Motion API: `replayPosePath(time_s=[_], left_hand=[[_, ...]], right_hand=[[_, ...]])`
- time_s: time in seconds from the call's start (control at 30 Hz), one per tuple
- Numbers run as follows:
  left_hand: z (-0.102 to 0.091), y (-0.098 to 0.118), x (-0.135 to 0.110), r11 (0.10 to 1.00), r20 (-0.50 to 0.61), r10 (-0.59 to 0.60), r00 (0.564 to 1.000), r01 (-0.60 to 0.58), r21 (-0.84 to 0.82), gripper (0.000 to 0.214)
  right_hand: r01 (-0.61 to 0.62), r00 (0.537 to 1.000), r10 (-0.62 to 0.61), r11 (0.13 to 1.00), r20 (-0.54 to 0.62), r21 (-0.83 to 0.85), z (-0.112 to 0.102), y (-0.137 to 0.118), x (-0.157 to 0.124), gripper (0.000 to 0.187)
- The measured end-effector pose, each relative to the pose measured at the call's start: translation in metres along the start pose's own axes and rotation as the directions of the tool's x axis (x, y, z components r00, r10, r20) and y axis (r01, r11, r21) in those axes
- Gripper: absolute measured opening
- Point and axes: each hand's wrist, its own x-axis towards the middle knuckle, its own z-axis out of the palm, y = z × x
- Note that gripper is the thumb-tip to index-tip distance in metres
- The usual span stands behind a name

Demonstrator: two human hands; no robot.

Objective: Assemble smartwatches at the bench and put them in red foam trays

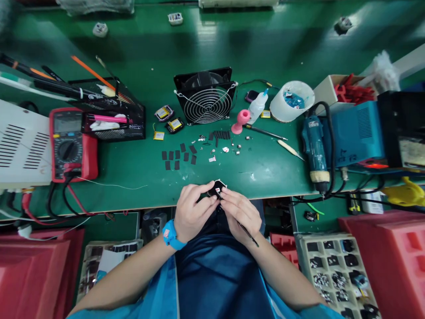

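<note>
My left hand (192, 212) and my right hand (239, 213) meet at the near edge of the green bench (139, 164). Both pinch a small black electronic part (216, 188) between their fingertips. A thin dark tool (248, 234), like tweezers, lies tucked along my right palm and points back toward my wrist. On my left wrist sits a blue watch (170, 235). Just beyond the hands, small black pads (178, 157) and tiny loose components (223, 149) are scattered on the bench.
A black fan (206, 95) stands at mid bench. A red multimeter (70, 142) and a mesh tool basket (113, 110) are at left. At right are a white cup (292, 101), a blue power screwdriver (314, 146) and a blue box (356, 131). Parts tray (335, 270) sits lower right.
</note>
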Motion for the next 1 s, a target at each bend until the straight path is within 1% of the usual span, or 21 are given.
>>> replayPosePath(time_s=[0.1,0.2,0.33,0.4,0.47,0.53,0.57,0.6,0.67,0.73,0.8,0.9,1.0], left_hand=[[0.001,0.0,0.0,1.0,-0.007,0.004,1.0,-0.004,-0.004,0.011],[0.001,0.0,0.0,1.0,-0.008,-0.001,1.0,0.001,-0.012,0.012],[0.001,0.001,0.0,1.0,-0.001,-0.002,1.0,0.001,-0.01,0.013],[0.001,0.001,0.0,1.0,-0.001,-0.003,1.0,0.003,-0.01,0.013],[0.0,0.002,0.001,1.0,0.002,-0.012,1.0,0.012,-0.007,0.012],[-0.001,0.002,0.002,1.0,0.015,-0.023,1.0,0.023,0.0,0.01],[-0.002,0.002,0.003,1.0,0.021,-0.028,0.999,0.028,0.005,0.009],[-0.002,0.002,0.003,0.999,0.026,-0.031,0.999,0.031,0.009,0.009],[-0.003,0.002,0.004,0.999,0.03,-0.033,0.999,0.033,0.009,0.007],[-0.003,0.001,0.004,1.0,0.028,-0.031,0.999,0.031,0.003,0.007],[-0.003,0.001,0.003,1.0,0.027,-0.029,0.999,0.029,-0.001,0.007],[-0.003,0.0,0.003,1.0,0.027,-0.027,0.999,0.027,0.0,0.007],[-0.003,0.0,0.004,1.0,0.024,-0.011,1.0,0.011,0.005,0.007]], right_hand=[[-0.024,1.0,0.024,1.0,-0.004,0.015,-0.001,0.001,-0.001,0.046],[-0.065,0.998,0.065,0.997,-0.011,0.043,-0.003,-0.004,0.004,0.045],[-0.165,0.984,0.171,0.981,-0.055,0.102,-0.006,-0.014,0.015,0.035],[-0.256,0.956,0.274,0.954,-0.102,0.159,-0.008,-0.017,0.019,0.03],[-0.37,0.907,0.403,0.901,-0.119,0.226,-0.01,-0.017,0.023,0.026],[-0.458,0.865,0.494,0.849,-0.089,0.264,-0.013,-0.015,0.027,0.022],[-0.475,0.858,0.508,0.838,-0.067,0.269,-0.015,-0.014,0.029,0.02],[-0.474,0.864,0.502,0.838,-0.042,0.268,-0.017,-0.013,0.031,0.019],[-0.422,0.901,0.434,0.87,0.009,0.256,-0.021,-0.011,0.035,0.019],[-0.325,0.946,0.321,0.918,0.057,0.226,-0.022,-0.01,0.037,0.021],[-0.224,0.974,0.213,0.958,0.078,0.177,-0.021,-0.01,0.037,0.023],[-0.138,0.989,0.132,0.984,0.058,0.11,-0.018,-0.01,0.035,0.025],[-0.113,0.993,0.11,0.989,0.041,0.09,-0.015,-0.009,0.033,0.024]])
